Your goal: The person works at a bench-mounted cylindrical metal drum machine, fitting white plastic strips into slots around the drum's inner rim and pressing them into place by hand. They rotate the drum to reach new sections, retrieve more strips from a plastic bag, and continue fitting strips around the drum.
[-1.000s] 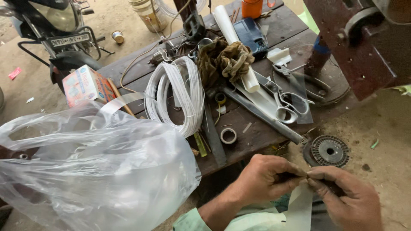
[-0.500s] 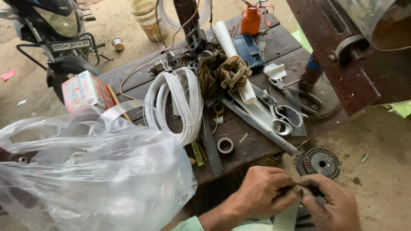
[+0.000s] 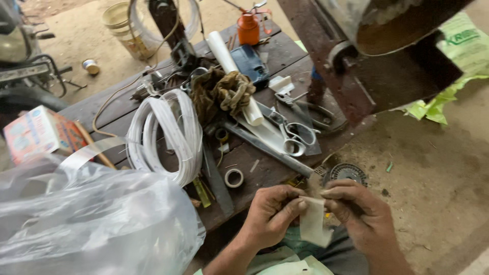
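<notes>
I'm seeing left hand (image 3: pixel 270 214) and right hand (image 3: pixel 356 209) pinching a pale paper strip (image 3: pixel 312 224) off the table's (image 3: pixel 265 173) near edge; strip hanging unfolded, scissors (image 3: pixel 293 137) lying untouched.

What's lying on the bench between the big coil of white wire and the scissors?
In the head view, between the white wire coil and the scissors lie a dirty knotted rag, a white tube and a small tape ring.

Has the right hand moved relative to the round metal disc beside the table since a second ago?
Yes. The right hand has come up closer to the round metal disc, now just below it, holding the pale strip.
</notes>
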